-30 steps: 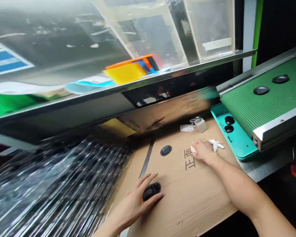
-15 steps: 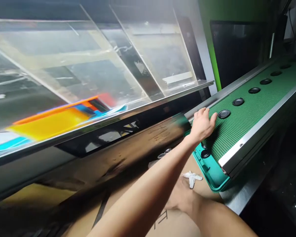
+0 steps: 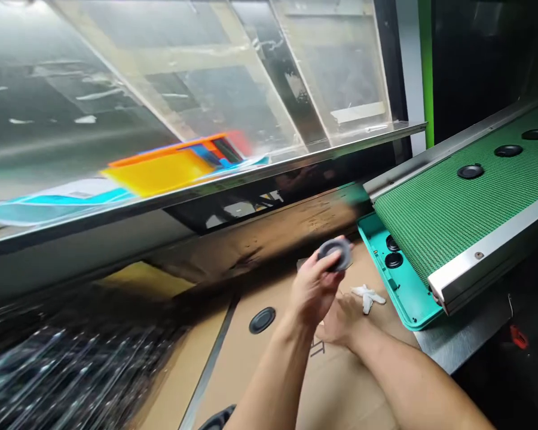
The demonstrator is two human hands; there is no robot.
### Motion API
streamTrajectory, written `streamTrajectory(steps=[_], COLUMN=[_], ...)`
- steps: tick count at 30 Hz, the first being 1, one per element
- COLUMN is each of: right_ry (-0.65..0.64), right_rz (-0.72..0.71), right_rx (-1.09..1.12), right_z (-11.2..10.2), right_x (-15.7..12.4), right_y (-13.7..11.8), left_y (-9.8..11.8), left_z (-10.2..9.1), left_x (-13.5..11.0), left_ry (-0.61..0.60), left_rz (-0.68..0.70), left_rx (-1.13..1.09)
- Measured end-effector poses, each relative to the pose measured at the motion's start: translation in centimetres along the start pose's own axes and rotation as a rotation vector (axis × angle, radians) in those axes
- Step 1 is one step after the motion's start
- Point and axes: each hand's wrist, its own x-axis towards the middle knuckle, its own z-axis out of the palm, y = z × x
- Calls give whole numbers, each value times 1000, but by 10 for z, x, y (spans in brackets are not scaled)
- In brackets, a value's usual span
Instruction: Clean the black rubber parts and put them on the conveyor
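Raised over the cardboard, my left hand pinches a round black disc with a raised rim, thumb across its face. Just behind and below, my right hand is low over the cardboard; my left hand and wrist hide part of it, and its fingers do not show clearly. Another black disc lies flat on the cardboard sheet left of my forearm. A dark object is cut off at the bottom edge. White crumpled scraps lie right of my hands.
The green conveyor belt on the right carries several black discs. Under its end sits a teal tray holding two discs. A metal ledge with yellow and orange bins runs along the back. Shiny clear plastic lies lower left.
My left hand has come back from the belt's end to above the cardboard, now with a disc in it. The view has swung to the right and down.
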Motion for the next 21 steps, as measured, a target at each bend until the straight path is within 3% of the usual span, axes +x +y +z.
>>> streamTrajectory(steps=[2,4,7,11,14,18,21], right_ry=[-32,-51,-10,264,430,309,278], right_rz=[-6,-36,-41,15,-61,-191,-175], right_rx=[-81,-143,-163,-63,72,58,-6], right_z=[4,6,6,5,7,19,29], right_x=[-1,-3,-4,0,1,-3,0], right_y=[-3,-6,-3,5,0,-17,-23], left_y=[-11,-26,-46,-61,-66,-68,-71], left_z=[-63,-111,-149,-161,-163,-160,-154], left_x=[-23,-39,-51,-44,-36,-35,-36], left_ry=[161,239,291,389,391,220,192], left_rz=[-107,-148,-148,-222,-282,-291,-272], left_rx=[-184,-283,-385,-483,-562,-694,-744])
